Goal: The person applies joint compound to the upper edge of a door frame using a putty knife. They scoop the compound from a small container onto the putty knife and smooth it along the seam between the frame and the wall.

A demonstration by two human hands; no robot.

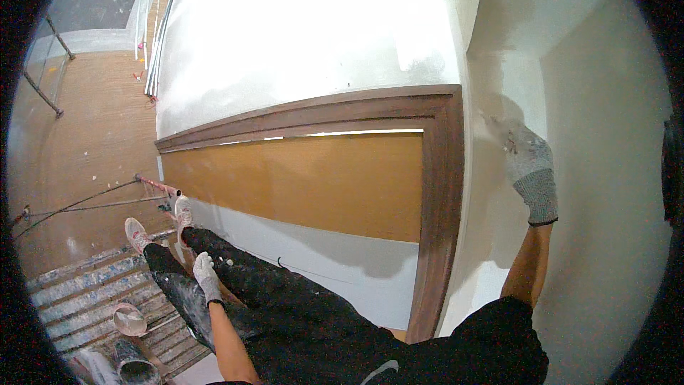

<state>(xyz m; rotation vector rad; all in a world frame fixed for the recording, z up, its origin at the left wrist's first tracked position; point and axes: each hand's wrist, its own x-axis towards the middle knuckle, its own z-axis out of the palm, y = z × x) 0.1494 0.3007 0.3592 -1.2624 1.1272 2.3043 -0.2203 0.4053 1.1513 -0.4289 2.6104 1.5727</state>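
While the right hand, in a grey knitted glove, is raised at the pale wall, its fingers are blurred; whether it grips anything cannot be determined. That wall lies to the right of a dark wooden frame. The left hand, also gloved, is lowered beside the black trousers; its grip cannot be determined. Within the frame is a brown panel. At lower left is a stained slatted platform.
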